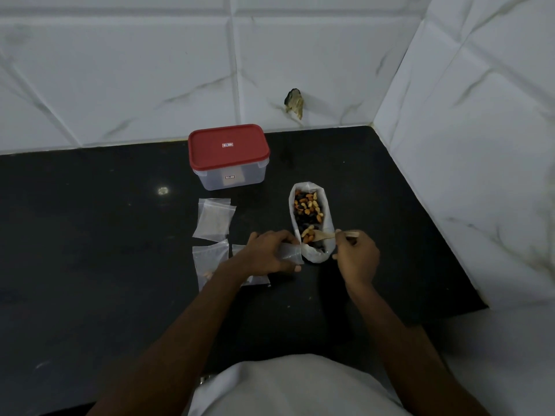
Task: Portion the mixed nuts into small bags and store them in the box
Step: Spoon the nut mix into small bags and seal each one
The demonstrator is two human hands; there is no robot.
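Where the left hand (270,252) grips, the bag (292,254) is half-hidden.

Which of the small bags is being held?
The small bag in the left hand, beside the big nut bag; the others lie flat on the counter.

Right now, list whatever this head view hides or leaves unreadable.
1. Head view: small bag, mostly covered by the left hand gripping it; contents unknown.
2. Box: red lid and cloudy wall hide its inside; labels too small to read.
3. Zip bags under the left forearm: partly covered, count unclear.
4. Wooden spoon in the right hand: its load, too small to tell.
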